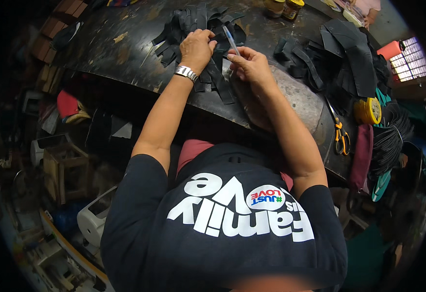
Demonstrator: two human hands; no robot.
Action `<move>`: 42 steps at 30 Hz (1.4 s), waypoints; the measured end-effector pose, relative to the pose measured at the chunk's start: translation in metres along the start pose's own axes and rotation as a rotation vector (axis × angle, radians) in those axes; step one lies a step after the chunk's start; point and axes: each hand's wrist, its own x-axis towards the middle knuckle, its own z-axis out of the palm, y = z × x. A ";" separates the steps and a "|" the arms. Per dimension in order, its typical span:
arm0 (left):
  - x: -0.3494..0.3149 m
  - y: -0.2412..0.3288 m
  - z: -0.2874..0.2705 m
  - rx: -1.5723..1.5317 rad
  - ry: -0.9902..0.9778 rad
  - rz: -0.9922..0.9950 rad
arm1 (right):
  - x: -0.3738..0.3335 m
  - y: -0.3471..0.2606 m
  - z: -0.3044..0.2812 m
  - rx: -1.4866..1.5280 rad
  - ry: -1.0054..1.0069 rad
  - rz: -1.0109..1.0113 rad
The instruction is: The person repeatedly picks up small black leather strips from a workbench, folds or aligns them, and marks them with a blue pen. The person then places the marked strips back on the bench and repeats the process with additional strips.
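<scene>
My left hand [198,47], with a metal-banded watch [186,73] on its wrist, is closed on a pile of black strips [193,19] at the far side of the table. The strips look like flat leather or a similar sheet material. Its fingertips are partly hidden among them. Beside it, my right hand [253,67] pinches a pen [231,41] with a clear barrel, its upper end pointing away from me. Several strips hang toward the table's near edge below my hands.
A worn grey slab [291,100] lies under my right forearm. Farther right are more black pieces [351,53], orange-handled scissors [340,137], a yellow tub [368,111] and a bundle of black cords [393,138]. Two jars [292,9] stand at the back. Another person's hand [370,18] shows at the far right.
</scene>
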 end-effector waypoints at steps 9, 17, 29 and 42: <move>-0.043 0.055 -0.041 -0.771 -0.270 0.030 | -0.018 -0.009 -0.030 0.568 0.064 0.302; -0.085 0.094 -0.061 -0.651 -0.206 0.089 | -0.058 -0.014 -0.064 0.548 0.035 0.237; -0.118 0.128 -0.054 -1.774 -0.721 -0.799 | -0.125 -0.019 -0.060 0.503 0.001 0.006; -0.134 0.142 -0.041 -1.990 -0.524 -0.565 | -0.174 -0.032 -0.046 -0.416 0.202 -0.476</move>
